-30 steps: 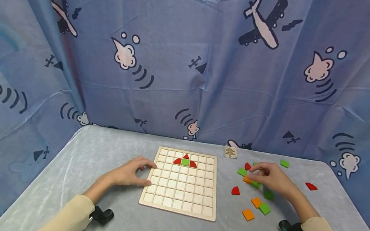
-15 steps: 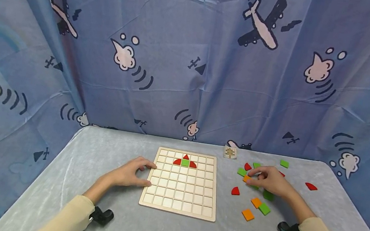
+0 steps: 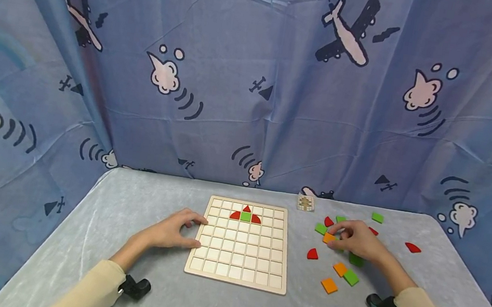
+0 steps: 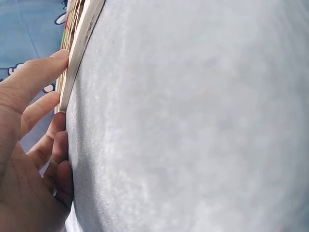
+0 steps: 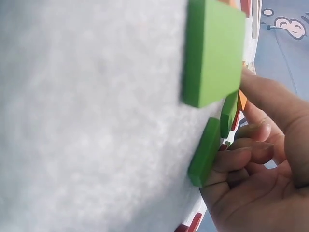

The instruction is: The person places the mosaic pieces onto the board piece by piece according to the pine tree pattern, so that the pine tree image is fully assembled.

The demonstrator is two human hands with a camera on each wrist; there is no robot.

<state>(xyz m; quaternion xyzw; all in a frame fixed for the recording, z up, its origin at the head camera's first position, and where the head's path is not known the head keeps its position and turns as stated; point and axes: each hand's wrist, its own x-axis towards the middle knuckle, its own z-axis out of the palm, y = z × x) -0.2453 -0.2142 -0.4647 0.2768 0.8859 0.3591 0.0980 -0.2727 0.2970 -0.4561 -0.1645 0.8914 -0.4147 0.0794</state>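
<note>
My left hand [image 3: 174,228] rests along the left edge of a wooden grid board [image 3: 235,276], thumb and fingertips touching its rim. In the left wrist view, the thumb lies on the board's side and the other fingers bend below it. Near the board's far end lie a red triangle [image 3: 247,209], a green square [image 3: 245,216] and two red quarter-circle pieces [image 3: 235,215]. At right, my right hand [image 3: 358,239] pinches an orange square tile [image 3: 328,237] between thumb and fingers, low among the loose pieces. Its palm side hides some of them.
Several green tiles [image 3: 350,278], orange tiles [image 3: 329,286] and red quarter-circles [image 3: 312,253] lie scattered on the grey cloth around my right hand. A small patterned card [image 3: 306,203] lies at the table's back edge. A blue printed curtain [image 3: 217,92] hangs behind.
My right hand has lowered slightly onto the orange square tile, and its thumb and fingers have closed on it. The left hand and the board have stayed in place.
</note>
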